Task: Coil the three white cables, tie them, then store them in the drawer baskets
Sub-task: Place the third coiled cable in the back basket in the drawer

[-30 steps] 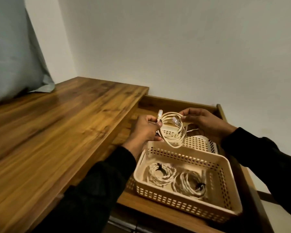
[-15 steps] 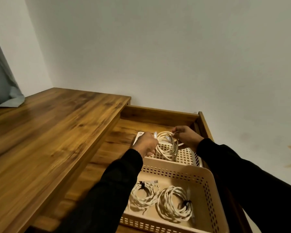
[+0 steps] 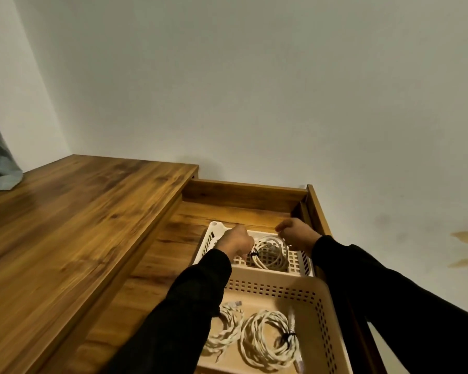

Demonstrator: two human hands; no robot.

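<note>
- Head view looks down into an open wooden drawer (image 3: pixel 243 197) holding two slotted plastic baskets, one behind the other
- Far white basket (image 3: pixel 214 236) now has the third white cable (image 3: pixel 272 252) in it, a smooth round coil cinched by a dark tie (image 3: pixel 253 254) at its left side
- Near beige basket (image 3: pixel 276 288) holds two more coiled cables, a left coil (image 3: pixel 226 329) partly under the sleeve and a right coil (image 3: pixel 268 337) bound with a black tie (image 3: pixel 288 338); both look twisted and rope-like
- Left hand (image 3: pixel 237 242) sits at the tied side of the far coil with fingers curled downward; whether they pinch the cable or the tie is hidden, so I cannot tell
- Right hand (image 3: pixel 295 237) is curled over the far rim above the coil; a thin pale strand seems to run to its fingertips, yet a real grasp cannot be confirmed
- Judged from this, all three cables are coiled, tied and in the baskets, so the work looks nearly finished; what remains is letting go, and probably closing the drawer
- Baskets are rigid perforated plastic with rounded corners; the desk top (image 3: pixel 79 225) beside them is glossy dark wood grain
</note>
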